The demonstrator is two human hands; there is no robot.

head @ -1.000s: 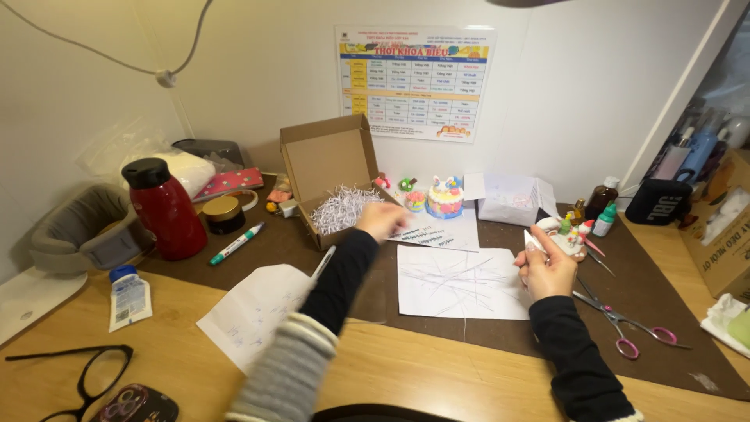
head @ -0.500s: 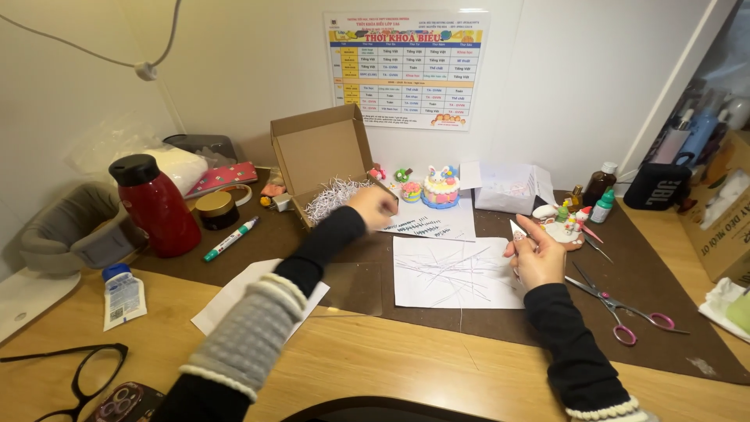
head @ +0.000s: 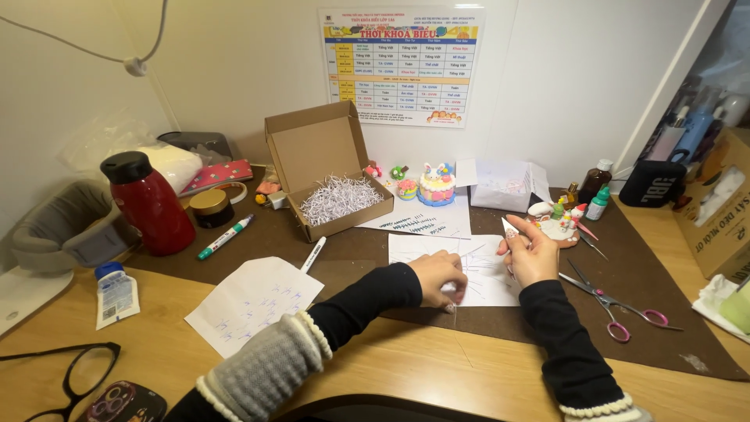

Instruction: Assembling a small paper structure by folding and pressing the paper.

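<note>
My left hand (head: 440, 277) rests on the near left corner of a white sheet (head: 488, 275) marked with thin crossing lines, which lies on the brown mat (head: 351, 258). Its fingers are curled, and a thin pale paper strip (head: 451, 307) sticks out below them. My right hand (head: 533, 255) hovers over the sheet's right edge. It pinches a small white pointed piece (head: 508, 228) held upright. An open cardboard box (head: 316, 148) with white shredded paper (head: 337, 198) stands behind the sheet to the left.
Pink-handled scissors (head: 617, 311) lie right of my right hand. Small clay figures, a little cake (head: 436, 184) and small bottles (head: 597, 205) line the back. To the left are a red flask (head: 150, 205), a green marker (head: 225, 237), a white pen (head: 313, 254), a written note (head: 254, 301), a tube (head: 116, 294) and glasses (head: 66, 375).
My left hand has come back from beside the box of shredded paper to the near corner of the lined sheet. My right hand has stayed where it was.
</note>
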